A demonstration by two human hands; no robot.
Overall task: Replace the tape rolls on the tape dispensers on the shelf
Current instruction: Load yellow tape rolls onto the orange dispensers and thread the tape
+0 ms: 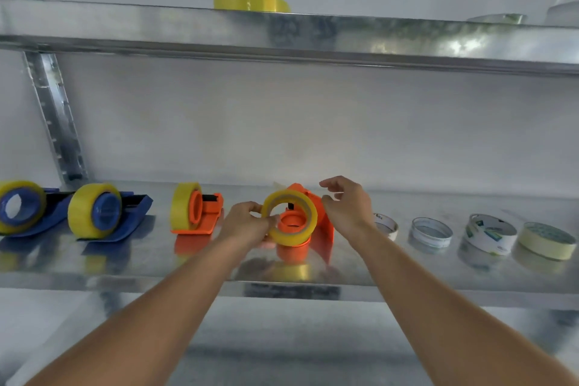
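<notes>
Head view, left hand (pixel 247 222) fingers pinching tape roll (pixel 289 217), right hand (pixel 346 207) fingers spread, near shelf (pixel 156 273) edge

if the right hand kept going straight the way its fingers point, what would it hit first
Probably the orange dispenser: the right hand points left, fingertips about at its upper edge. Depth is unclear; it could pass just behind.

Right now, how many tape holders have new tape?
Three look done: two blue dispensers and one orange dispenser carry yellow rolls. The left hand holds a yellow roll over the last orange dispenser's hub; seating it remains.
</notes>
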